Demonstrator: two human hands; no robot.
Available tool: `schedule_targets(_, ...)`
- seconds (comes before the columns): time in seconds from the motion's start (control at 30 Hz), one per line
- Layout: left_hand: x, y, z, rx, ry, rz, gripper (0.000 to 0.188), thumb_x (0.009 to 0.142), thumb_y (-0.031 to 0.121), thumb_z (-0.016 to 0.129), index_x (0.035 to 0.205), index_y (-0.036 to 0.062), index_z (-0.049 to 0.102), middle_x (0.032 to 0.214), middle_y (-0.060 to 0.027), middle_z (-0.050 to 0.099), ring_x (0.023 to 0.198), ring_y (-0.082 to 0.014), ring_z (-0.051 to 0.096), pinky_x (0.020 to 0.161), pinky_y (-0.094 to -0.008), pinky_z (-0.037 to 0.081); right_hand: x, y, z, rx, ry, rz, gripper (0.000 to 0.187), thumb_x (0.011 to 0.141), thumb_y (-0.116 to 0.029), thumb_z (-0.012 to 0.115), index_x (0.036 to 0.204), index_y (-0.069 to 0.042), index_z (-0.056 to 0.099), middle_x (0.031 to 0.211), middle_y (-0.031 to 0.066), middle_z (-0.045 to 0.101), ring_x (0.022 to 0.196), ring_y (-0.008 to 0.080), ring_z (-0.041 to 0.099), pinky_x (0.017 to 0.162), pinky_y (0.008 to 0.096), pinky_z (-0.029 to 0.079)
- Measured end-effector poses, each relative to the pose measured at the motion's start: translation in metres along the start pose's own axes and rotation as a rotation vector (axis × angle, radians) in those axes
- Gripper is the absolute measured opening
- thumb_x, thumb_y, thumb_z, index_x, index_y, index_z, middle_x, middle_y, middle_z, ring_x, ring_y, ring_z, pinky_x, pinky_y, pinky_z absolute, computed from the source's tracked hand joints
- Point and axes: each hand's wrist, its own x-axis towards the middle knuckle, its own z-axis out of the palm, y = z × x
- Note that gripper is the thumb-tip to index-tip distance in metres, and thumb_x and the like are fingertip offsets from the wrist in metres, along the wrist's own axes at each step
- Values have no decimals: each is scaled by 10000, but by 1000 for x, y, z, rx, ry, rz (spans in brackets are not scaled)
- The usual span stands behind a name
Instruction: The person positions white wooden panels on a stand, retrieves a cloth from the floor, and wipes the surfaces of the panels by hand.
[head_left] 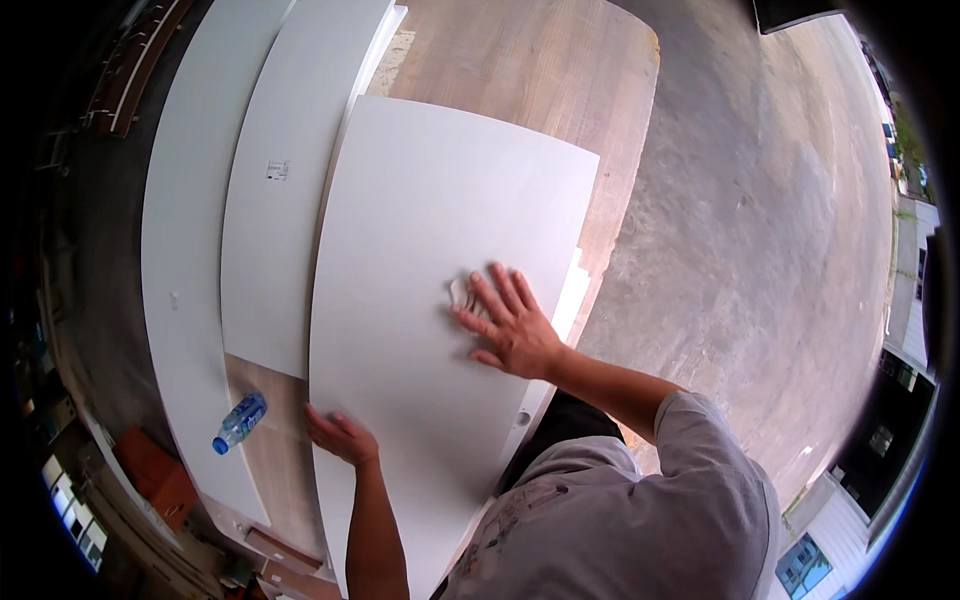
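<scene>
A large white panel (420, 200) lies flat before me, over other boards. My right hand (515, 325) is spread on its face, fingers stretched apart. A small crumpled white wipe (461, 294) shows between the panel and that hand, beside the index finger; the palm hides part of it. At the panel's left edge rests my left hand (342, 436), its fingers extended over the rim without gripping anything. Just left of it a clear plastic bottle (240, 422) with blue cap and label lies on its side.
Two long white boards (290, 210) lie along the left, one with a small label (278, 170). Under the panels is a wood-grain board (520, 50). Concrete floor (750, 230) stretches to the right. A reddish-brown box (157, 477) sits at the lower left.
</scene>
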Motion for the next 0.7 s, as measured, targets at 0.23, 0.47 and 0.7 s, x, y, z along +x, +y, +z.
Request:
schedule_targets(0.23, 3, 8, -6, -28, 5, -22, 592, 1062, 415, 365, 1516, 36, 382, 1505, -223, 444, 1357, -446, 406, 1142, -555, 279, 16, 117, -53, -157, 264, 161, 745, 1006, -506, 475, 1596, -99, 267, 1669, 184, 194, 1548, 396, 127, 1256, 525, 106)
schedule_targets(0.47, 2, 3, -2, -31, 26, -5, 587, 1058, 418, 372, 1511, 46, 396, 1488, -237, 454, 1347, -460, 413, 1139, -553, 285, -7, 41, -10, -47, 226, 103, 793, 993, -503, 495, 1557, 17, 295, 1652, 190, 244, 1546, 353, 179, 1260, 461, 152)
schedule_targets(0.7, 4, 5, -2, -42, 35, -7, 607, 1055, 439, 375, 1519, 48, 392, 1503, -234, 443, 1374, -449, 399, 1143, -551, 283, 84, 175, -63, -286, 554, 432, 817, 993, -513, 479, 1552, 47, 280, 1629, 237, 268, 1539, 354, 205, 1261, 440, 155)
